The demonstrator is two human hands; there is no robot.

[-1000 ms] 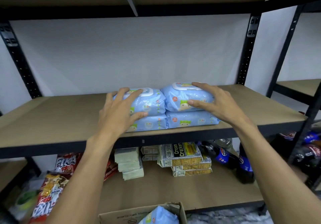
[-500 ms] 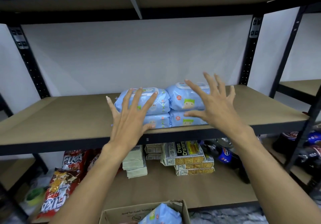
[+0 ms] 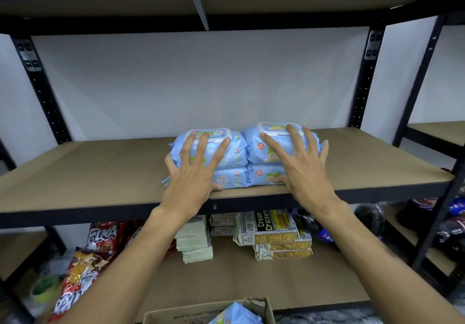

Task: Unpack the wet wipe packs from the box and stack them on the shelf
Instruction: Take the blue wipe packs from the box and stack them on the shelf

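The wet wipe packs (image 3: 236, 151) are shiny soft plastic, the shelf (image 3: 100, 172) board is dull brown, and the box (image 3: 176, 315) is cardboard.

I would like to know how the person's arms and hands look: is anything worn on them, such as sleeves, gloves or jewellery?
Both arms are bare as far as the picture shows: no sleeve covers the left forearm or the right forearm. The left hand and the right hand wear no gloves. No ring, watch or bracelet is visible on the fingers or wrists.
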